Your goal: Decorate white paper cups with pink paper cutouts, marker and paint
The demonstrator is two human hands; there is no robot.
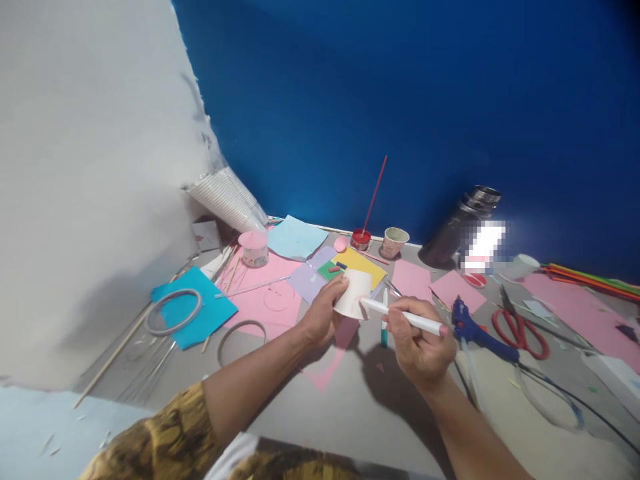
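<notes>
In the head view, one plain white paper cup point(354, 293) is held near the middle, above the grey table point(345, 410), with its wider end tipped toward the wearer. It is gripped by the left hand point(323, 312), whose thumb is pressed on its side, probably so that the wall is steadied and left bare. By the closed right hand point(420, 340), a thick white marker with a pink end point(407, 319) is pinched like a pen, its tip set at the cup wall, presumably for fine control.

Around the cup, one slim white-and-teal marker point(385, 323) is laid at 4 o'clock, so two markers are counted. At 12 o'clock, one thin red stick point(376, 195) is stood in one small red pot point(361, 240), perhaps so that its end is kept off the table. One small patterned paper cup point(394, 244) is seen at 1 o'clock, and one dark metal flask point(447, 233) at 2. Just past 3, one blue glue gun point(483, 333) and one pair of red-handled scissors point(535, 343) are laid. Two grey rings are counted, at 9 point(165, 333) and 8 o'clock point(243, 323). At 10, nested white cups point(230, 199) are stacked too tightly to be counted
</notes>
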